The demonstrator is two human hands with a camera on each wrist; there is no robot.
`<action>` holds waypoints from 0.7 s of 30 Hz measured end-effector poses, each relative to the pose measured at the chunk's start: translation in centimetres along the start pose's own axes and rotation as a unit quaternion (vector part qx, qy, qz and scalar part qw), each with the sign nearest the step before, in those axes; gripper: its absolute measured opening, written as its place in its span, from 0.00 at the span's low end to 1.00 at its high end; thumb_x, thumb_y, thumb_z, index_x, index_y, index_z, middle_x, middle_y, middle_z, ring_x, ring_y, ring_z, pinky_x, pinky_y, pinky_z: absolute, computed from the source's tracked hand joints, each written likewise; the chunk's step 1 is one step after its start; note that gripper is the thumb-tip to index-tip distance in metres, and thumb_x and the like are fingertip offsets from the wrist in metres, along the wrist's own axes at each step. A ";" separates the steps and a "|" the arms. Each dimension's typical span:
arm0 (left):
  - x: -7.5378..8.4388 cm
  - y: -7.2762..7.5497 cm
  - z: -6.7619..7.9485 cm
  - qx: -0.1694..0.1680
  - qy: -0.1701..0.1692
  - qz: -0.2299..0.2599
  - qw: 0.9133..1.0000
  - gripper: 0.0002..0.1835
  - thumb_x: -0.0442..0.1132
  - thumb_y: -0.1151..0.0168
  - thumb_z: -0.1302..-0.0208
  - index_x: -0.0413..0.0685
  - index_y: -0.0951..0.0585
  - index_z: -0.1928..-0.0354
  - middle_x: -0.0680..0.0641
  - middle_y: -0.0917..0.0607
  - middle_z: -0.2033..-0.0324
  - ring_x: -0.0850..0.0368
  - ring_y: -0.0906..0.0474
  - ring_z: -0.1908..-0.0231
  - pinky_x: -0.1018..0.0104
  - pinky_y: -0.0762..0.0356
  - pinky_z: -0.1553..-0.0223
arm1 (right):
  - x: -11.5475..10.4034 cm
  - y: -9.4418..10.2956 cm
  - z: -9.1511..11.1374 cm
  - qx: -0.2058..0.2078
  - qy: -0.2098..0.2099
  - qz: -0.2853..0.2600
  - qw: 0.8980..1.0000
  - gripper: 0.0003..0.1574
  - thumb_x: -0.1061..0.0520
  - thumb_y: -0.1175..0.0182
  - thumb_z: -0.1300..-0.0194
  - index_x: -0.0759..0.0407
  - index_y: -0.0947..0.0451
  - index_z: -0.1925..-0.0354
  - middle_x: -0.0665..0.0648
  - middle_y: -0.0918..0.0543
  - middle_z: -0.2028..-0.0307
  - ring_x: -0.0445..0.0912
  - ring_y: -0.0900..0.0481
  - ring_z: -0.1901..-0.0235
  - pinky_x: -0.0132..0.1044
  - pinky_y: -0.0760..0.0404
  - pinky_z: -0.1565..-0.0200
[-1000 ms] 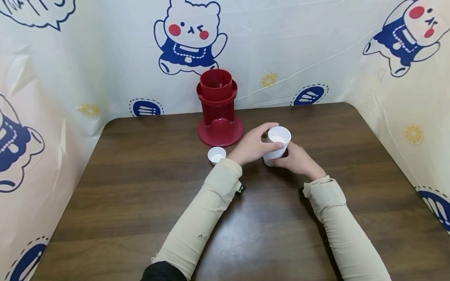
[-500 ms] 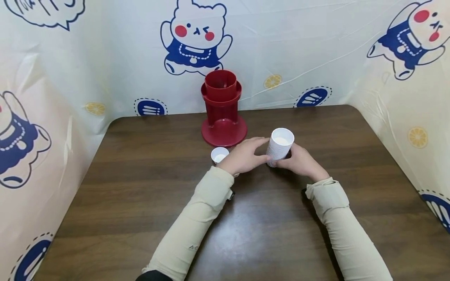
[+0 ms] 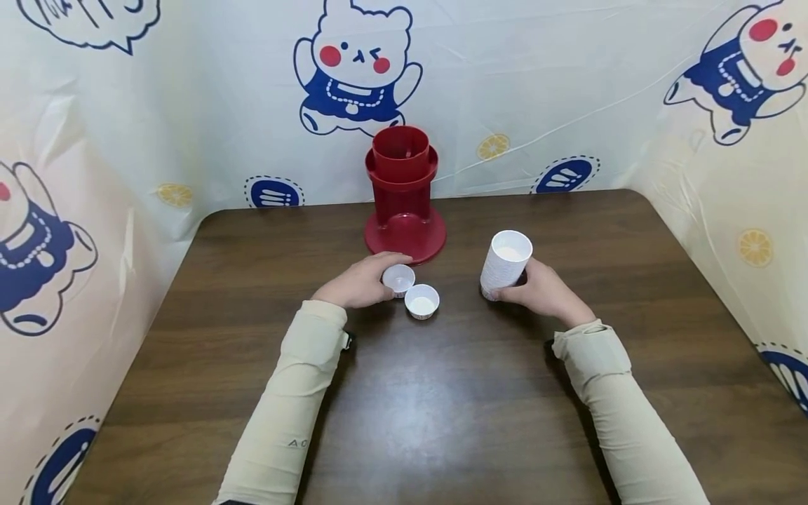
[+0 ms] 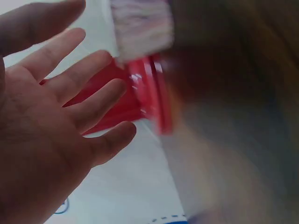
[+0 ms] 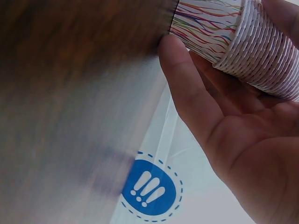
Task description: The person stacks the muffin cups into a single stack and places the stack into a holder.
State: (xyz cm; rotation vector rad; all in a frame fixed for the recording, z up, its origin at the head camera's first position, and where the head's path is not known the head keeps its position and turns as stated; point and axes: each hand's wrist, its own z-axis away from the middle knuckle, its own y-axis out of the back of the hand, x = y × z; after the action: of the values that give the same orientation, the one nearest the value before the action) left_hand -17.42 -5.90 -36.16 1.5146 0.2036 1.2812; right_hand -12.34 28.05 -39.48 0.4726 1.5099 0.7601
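Two white paper cups stand upright close together near the middle of the table: the left cup and, nearer the front, the right cup. My left hand reaches around the left cup, thumb in front and fingers behind. In the left wrist view its fingers are straight and spread, with a blurred paper cup beyond them. To the right, my right hand grips a tall stack of nested paper cups low down. Coloured wavy lines mark the stack's end cup in the right wrist view.
A dark red stand with a round base and a tube-shaped holder rises behind the two cups. The brown wooden table ends at a printed white sheet at the back and sides.
My left hand has left the cup stack and moved left to the left small cup. The right small cup, formerly covered by that hand, now shows. My right hand stays at the stack.
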 end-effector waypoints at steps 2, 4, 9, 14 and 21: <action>-0.6 -0.1 -0.1 -0.010 0.010 -0.014 1.000 0.37 0.35 0.34 0.39 0.51 0.32 0.26 0.43 0.31 0.30 0.42 0.39 0.31 0.41 0.38 0.34 | 0.0 0.0 0.0 -0.001 0.001 0.002 1.000 0.43 0.50 0.24 0.45 0.68 0.30 0.40 0.67 0.18 0.49 0.60 0.20 0.51 0.56 0.24 0.47; -1.0 -0.3 -0.3 -0.013 0.016 -0.025 0.999 0.38 0.38 0.33 0.38 0.51 0.32 0.26 0.42 0.31 0.30 0.41 0.39 0.31 0.39 0.39 0.34 | 0.1 0.1 0.0 -0.001 0.000 0.002 1.000 0.43 0.50 0.24 0.45 0.68 0.30 0.40 0.67 0.18 0.49 0.60 0.20 0.51 0.56 0.24 0.47; -1.3 -0.7 -0.5 0.000 0.035 -0.037 0.999 0.37 0.43 0.32 0.37 0.50 0.31 0.26 0.41 0.30 0.31 0.40 0.37 0.31 0.38 0.40 0.34 | 0.0 -0.1 0.0 -0.002 0.001 0.003 1.000 0.43 0.49 0.24 0.44 0.68 0.30 0.40 0.67 0.18 0.49 0.59 0.20 0.51 0.56 0.24 0.47; -1.5 -0.4 0.0 0.014 0.057 -0.047 0.997 0.37 0.45 0.30 0.38 0.47 0.30 0.27 0.40 0.29 0.31 0.40 0.36 0.32 0.37 0.41 0.33 | -0.1 -0.1 0.0 -0.001 -0.002 0.005 1.000 0.42 0.49 0.24 0.45 0.68 0.30 0.40 0.67 0.18 0.50 0.59 0.20 0.51 0.55 0.24 0.47; -2.0 -0.6 0.5 0.016 0.074 -0.039 0.996 0.39 0.46 0.29 0.38 0.46 0.31 0.27 0.39 0.28 0.33 0.41 0.32 0.35 0.41 0.36 0.36 | -0.1 0.0 0.0 -0.003 -0.001 0.008 1.000 0.42 0.49 0.24 0.44 0.69 0.30 0.40 0.68 0.18 0.50 0.60 0.21 0.50 0.56 0.25 0.47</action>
State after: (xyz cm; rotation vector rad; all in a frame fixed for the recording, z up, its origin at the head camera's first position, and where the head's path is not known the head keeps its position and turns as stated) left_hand -17.54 -7.32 -37.74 1.4251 0.3769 1.3340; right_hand -12.34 28.00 -39.44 0.4805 1.5034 0.7757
